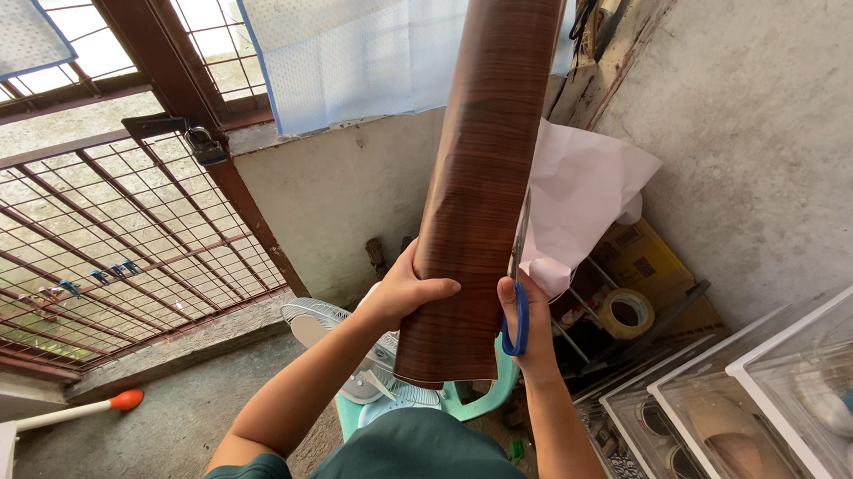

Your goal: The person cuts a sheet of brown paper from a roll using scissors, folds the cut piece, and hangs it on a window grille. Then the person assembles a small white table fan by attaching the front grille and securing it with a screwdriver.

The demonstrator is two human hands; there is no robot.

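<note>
My left hand (405,292) grips the lower part of a long roll of wood-grain sheet (480,164), held upright in front of me. My right hand (530,325) holds blue-handled scissors (514,319), thumb through the loop, with the blades running up along the roll's right edge. White backing paper (577,194) hangs loose from the roll's right side.
A metal grille gate (101,239) with a padlock (202,142) stands left. A white fan (360,359) and green plastic chair (481,396) sit below the roll. Clear shoe boxes (761,418), a tape roll (627,313) and a concrete wall (779,123) are right. An orange-tipped stick (91,406) lies lower left.
</note>
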